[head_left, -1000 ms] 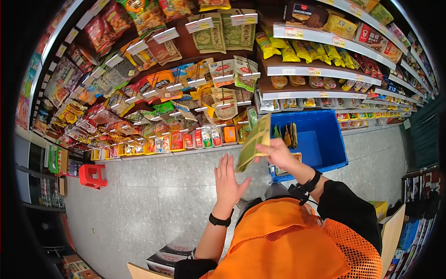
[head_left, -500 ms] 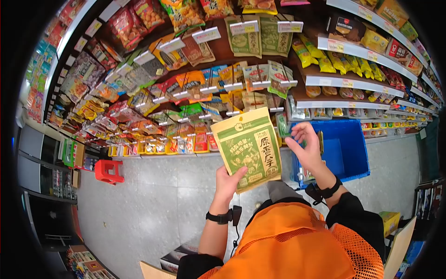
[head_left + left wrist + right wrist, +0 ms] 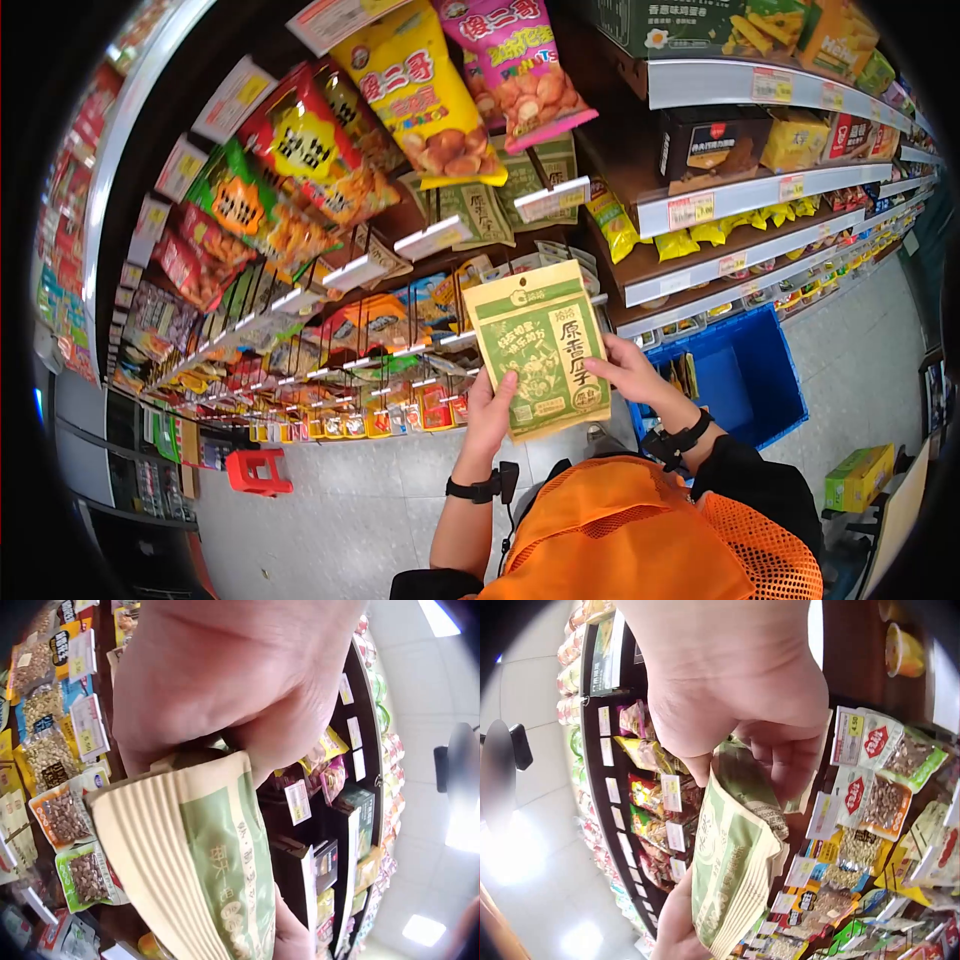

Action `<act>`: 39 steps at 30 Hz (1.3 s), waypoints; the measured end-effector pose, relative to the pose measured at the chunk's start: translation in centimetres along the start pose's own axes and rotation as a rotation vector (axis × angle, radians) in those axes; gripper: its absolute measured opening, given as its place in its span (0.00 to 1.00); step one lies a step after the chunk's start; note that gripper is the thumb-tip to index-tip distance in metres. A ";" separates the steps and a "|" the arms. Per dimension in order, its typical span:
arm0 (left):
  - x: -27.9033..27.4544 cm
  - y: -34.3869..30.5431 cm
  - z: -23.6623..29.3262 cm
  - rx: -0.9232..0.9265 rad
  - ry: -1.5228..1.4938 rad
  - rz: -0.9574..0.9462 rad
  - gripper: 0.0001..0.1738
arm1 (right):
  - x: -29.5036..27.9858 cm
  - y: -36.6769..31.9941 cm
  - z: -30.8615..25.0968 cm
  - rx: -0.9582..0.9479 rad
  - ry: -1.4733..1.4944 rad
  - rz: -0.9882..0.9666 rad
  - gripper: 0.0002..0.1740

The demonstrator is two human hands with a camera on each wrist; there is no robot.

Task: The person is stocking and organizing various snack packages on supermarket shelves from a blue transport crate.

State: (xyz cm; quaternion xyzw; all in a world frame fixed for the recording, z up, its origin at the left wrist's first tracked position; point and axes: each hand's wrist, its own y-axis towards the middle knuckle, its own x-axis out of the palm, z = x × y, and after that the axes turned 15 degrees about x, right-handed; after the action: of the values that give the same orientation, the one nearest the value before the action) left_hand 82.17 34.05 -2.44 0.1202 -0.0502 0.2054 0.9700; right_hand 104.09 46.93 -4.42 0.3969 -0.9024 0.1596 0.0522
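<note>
A green and tan bag of seeds (image 3: 540, 345) is held upright in front of the orange vest, its printed front facing up at the head view. My left hand (image 3: 488, 412) grips its lower left edge, thumb on the front. On the right side, my right hand (image 3: 640, 375) holds the edge, thumb also across the front. Both wrist views show the fingers wrapped behind the bag (image 3: 225, 862), whose cream side edge looks ridged, in layers. Matching green bags (image 3: 475, 215) hang on pegs just beyond it.
A blue crate (image 3: 765, 375) with a few packets inside stands at the right on the floor. Pegs of snack bags (image 3: 425, 95) fill the rack ahead, and shelves of boxes (image 3: 710, 150) continue rightward. A red stool (image 3: 258, 470) stands left; a yellow-green box (image 3: 858, 478) is at right.
The right hand brought the bag over from beside the crate; the left hand took hold of it. The right hand let go, then gripped its right side again. The view has moved nearer the rack.
</note>
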 end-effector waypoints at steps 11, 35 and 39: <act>0.6 11.4 -2.0 0.185 -0.030 -0.221 0.22 | -2.3 5.1 -3.4 -0.235 0.112 0.245 0.25; 1.0 15.5 -2.1 0.273 -0.157 -0.452 0.21 | 2.0 4.6 -4.4 -0.427 0.070 0.802 0.29; 1.4 15.0 -2.5 0.226 -0.223 -0.429 0.22 | 2.2 3.6 -4.9 -0.419 -0.008 0.895 0.27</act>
State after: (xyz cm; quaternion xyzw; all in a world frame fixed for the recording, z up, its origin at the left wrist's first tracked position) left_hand 77.41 48.57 -1.43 0.2575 -0.1070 -0.0153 0.9602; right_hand 99.82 49.29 -0.18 -0.0481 -0.9972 -0.0200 0.0536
